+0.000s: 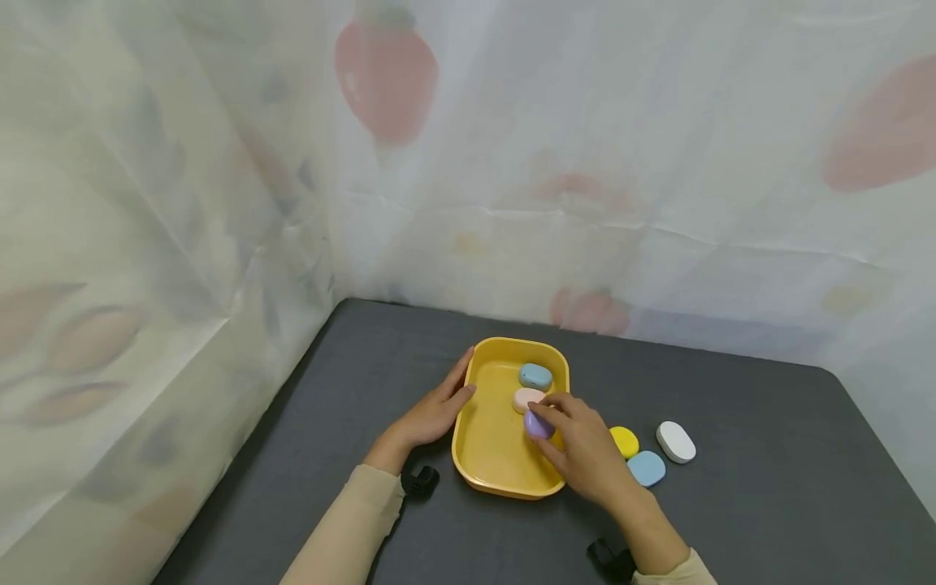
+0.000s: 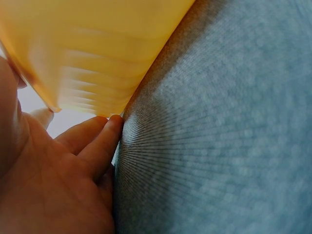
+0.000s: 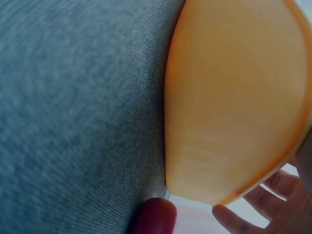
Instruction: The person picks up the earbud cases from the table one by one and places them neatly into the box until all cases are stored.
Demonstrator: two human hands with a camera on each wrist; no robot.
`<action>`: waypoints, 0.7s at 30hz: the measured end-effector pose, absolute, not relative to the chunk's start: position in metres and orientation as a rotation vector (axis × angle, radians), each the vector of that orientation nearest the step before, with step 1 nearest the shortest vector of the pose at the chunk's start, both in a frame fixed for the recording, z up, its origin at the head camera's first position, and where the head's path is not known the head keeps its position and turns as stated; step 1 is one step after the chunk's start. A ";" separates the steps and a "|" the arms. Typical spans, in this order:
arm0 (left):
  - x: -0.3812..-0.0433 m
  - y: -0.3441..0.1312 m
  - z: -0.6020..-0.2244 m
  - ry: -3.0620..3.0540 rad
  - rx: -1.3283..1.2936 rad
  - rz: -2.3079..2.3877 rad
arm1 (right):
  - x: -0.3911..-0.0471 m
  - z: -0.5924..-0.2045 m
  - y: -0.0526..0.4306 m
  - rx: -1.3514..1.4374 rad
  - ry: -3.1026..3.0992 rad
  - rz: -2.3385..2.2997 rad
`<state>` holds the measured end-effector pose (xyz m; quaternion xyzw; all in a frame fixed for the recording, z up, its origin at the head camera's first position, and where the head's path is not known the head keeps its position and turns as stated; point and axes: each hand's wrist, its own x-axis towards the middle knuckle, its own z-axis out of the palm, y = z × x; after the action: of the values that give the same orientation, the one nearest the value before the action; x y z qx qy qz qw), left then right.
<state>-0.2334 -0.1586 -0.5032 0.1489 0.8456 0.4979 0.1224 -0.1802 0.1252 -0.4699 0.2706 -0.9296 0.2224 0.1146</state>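
Observation:
A yellow tray (image 1: 486, 455) sits on the dark grey table. My left hand (image 1: 433, 414) rests against its left side, fingers extended along the outer wall (image 2: 107, 73) and thumb at the rim. Above the tray's right half, my right hand (image 1: 588, 447) pinches a smooth purple oval piece (image 1: 538, 425) between fingers and thumb. In the tray lie a light blue rounded piece (image 1: 535, 375) and a pale pink oval piece (image 1: 528, 399), the pink one just beyond the purple one. In the right wrist view, my right fingers (image 3: 268, 202) reach over the rim; the purple piece is hidden there.
Right of the tray lie a yellow round piece (image 1: 625, 441), a light blue flat piece (image 1: 647, 469) and a white oval piece (image 1: 676, 442). A dark red rounded thing (image 3: 155, 215) shows low in the right wrist view. Patterned curtains (image 1: 512, 179) border the table (image 1: 768, 455).

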 end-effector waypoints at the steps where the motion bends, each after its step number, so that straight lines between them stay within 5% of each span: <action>1: -0.233 -0.159 -0.503 2.465 0.440 1.455 | -0.180 -0.470 0.125 0.796 -2.730 0.643; 21: -0.233 -0.158 -0.503 2.467 0.468 1.465 | -0.181 -0.465 0.117 0.782 -2.911 0.498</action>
<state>-0.2328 -0.1584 -0.5034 0.1598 0.8427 0.5005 0.1172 -0.1814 0.1170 -0.4646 0.2559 -0.9519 0.1628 0.0431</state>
